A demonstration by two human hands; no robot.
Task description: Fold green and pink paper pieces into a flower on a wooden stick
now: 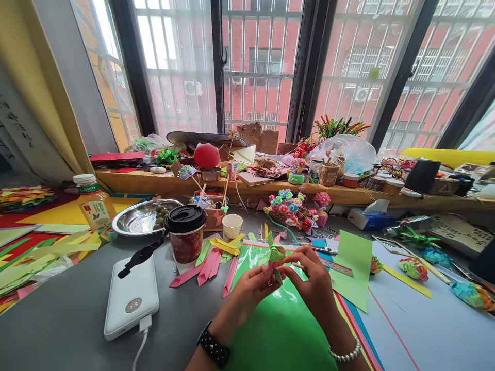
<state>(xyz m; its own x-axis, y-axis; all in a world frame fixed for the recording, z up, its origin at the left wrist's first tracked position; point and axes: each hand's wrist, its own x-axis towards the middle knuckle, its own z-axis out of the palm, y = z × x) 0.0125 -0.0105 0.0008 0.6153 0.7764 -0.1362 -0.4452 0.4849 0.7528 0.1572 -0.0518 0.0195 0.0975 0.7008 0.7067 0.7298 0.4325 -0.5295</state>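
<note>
Above a glossy green sheet (286, 319), both hands meet on a small folded-paper piece (276, 253) in pink and green. My left hand (247, 288) pinches its pink lower part between thumb and fingers. From the right side, my right hand (311, 275) presses thumb and forefinger against the same piece; a short pale bit shows by its fingers, too small to name. Folded pink paper strips (211, 267) lie left of the hands, with yellow strips (224, 246) beyond them. To the right are a light green paper sheet (353, 273) and a ruler (338, 267).
A lidded coffee cup (186, 239), a paper cup (232, 226) and a white power bank (133, 293) with a cable stand left of the hands. Farther off are a steel plate (131, 219), a juice bottle (93, 206) and paper flowers (290, 208). A cluttered ledge (166, 183) runs below the windows.
</note>
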